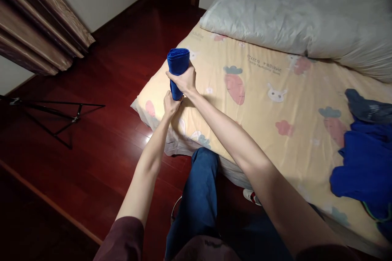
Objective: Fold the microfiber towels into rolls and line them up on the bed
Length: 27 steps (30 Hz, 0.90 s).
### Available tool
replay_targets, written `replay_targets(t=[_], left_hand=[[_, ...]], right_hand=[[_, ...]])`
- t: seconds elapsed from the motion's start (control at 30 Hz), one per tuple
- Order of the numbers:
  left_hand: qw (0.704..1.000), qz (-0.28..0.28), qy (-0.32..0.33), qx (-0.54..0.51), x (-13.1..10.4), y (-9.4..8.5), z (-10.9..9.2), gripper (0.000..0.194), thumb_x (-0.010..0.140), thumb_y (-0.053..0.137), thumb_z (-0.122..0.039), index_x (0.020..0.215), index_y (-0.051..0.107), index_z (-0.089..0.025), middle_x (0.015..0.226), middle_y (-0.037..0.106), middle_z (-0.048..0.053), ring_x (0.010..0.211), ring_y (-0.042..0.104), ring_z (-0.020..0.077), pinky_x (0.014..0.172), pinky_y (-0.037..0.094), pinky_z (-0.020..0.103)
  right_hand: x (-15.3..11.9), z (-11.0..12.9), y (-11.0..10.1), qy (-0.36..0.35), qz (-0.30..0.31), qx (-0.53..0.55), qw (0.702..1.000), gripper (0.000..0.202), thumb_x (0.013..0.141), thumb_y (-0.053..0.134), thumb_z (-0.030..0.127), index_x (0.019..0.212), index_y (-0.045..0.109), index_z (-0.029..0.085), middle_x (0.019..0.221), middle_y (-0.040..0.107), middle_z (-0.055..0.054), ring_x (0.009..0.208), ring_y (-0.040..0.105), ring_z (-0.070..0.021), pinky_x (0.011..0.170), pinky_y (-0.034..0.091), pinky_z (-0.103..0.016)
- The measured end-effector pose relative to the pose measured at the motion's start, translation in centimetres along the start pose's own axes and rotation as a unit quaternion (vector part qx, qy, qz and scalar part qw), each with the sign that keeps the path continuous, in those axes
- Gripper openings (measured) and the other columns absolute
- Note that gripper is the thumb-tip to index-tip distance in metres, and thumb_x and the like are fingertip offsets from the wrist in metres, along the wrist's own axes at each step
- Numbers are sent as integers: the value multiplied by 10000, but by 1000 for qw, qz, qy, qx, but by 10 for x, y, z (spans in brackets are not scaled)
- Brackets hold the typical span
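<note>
A tightly rolled blue cloth (178,60) stands upright over the near left corner of the bed. My right hand (187,78) is wrapped around its middle, with the thumb across the front. Lower down, my left hand (171,103) grips the bottom end of the roll; some of its fingers are hidden behind and under the cloth. The layered fabric shows at the top of the roll. Beneath my hands lies the yellow bedsheet (260,77) printed with carrots and rabbits.
Crumpled blue clothing (364,163) and a dark grey-blue garment (369,107) lie at the bed's right side. A large pale quilt (294,16) covers the far part. Left on the red wooden floor (122,77) stand black tripod legs (65,110), near a curtain (39,20).
</note>
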<state>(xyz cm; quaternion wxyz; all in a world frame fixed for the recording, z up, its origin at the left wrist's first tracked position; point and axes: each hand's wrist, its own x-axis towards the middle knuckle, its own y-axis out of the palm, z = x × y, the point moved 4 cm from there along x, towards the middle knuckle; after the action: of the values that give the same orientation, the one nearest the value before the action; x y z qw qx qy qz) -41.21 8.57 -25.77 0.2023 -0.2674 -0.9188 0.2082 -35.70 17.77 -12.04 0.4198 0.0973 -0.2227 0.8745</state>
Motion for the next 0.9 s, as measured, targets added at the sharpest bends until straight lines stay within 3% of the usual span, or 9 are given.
replay_targets(t=[0.27,0.33,0.43,0.53,0.6,0.63,0.73,0.8,0.9], left_hand=[[1000,16,-13,-9,-1,14,12,385,809,775,-331,1095,606,-135,1134,674,148,1064,662,294,934,513,388],[1000,1,-29,-5,-3,6,3,580,777,821,-346,1249,564,-129,1256,623,167,1203,606,317,1024,484,426],[997,-59,-53,-8,-26,-27,-15,902,762,858,-401,1479,383,-130,1501,431,218,1472,357,341,1199,332,506],[992,-106,-62,-21,-90,-63,-39,1025,809,824,-461,1573,229,-126,1615,254,244,1567,156,328,1274,184,538],[990,-131,-42,4,-157,-75,-59,1056,818,810,-474,1605,176,-167,1636,227,227,1566,176,326,1284,177,543],[995,-101,-22,12,-194,-73,-71,967,871,754,-446,1611,185,-193,1618,279,212,1545,245,317,1268,240,540],[991,115,67,21,-305,-44,-105,544,990,563,-306,1515,429,-254,1461,526,148,1414,473,277,1160,433,484],[947,278,149,63,-363,-22,-123,426,982,544,-247,1407,568,-251,1456,567,119,1397,501,280,1160,435,482],[886,375,243,126,-397,2,-133,318,958,551,-207,1243,691,-204,1449,592,136,1399,495,329,1167,393,534]], right_hand=[[-2,-21,8,23,1,18,1000,802,782,761,663,1343,478,165,1205,666,-139,1177,626,-283,1041,533,-449],[0,-25,5,2,11,-3,1000,881,802,759,651,1454,388,190,1353,583,-156,1314,546,-306,1121,471,-511],[-11,-35,-18,-28,29,-50,998,1074,778,792,648,1585,212,240,1576,348,-166,1525,295,-350,1229,297,-609],[-54,-55,-64,19,21,-74,997,1263,704,851,652,1636,103,243,1675,164,-169,1583,117,-376,1270,167,-627],[-105,-76,-106,102,-12,-69,992,1321,657,879,646,1645,96,254,1701,127,-161,1579,146,-371,1280,183,-594],[-136,-87,-128,149,-34,-60,986,1318,635,891,638,1642,124,272,1703,145,-151,1570,193,-367,1276,220,-577],[-244,-112,-197,247,-104,-17,963,1177,639,880,619,1598,277,298,1640,340,-153,1493,390,-356,1222,338,-574],[-314,-120,-245,291,-149,-2,945,1023,668,862,600,1524,402,279,1561,462,-173,1372,539,-336,1152,434,-563],[-402,-118,-325,328,-247,-27,911,770,717,824,571,1354,551,235,1415,602,-181,1199,655,-298,1062,522,-525]])
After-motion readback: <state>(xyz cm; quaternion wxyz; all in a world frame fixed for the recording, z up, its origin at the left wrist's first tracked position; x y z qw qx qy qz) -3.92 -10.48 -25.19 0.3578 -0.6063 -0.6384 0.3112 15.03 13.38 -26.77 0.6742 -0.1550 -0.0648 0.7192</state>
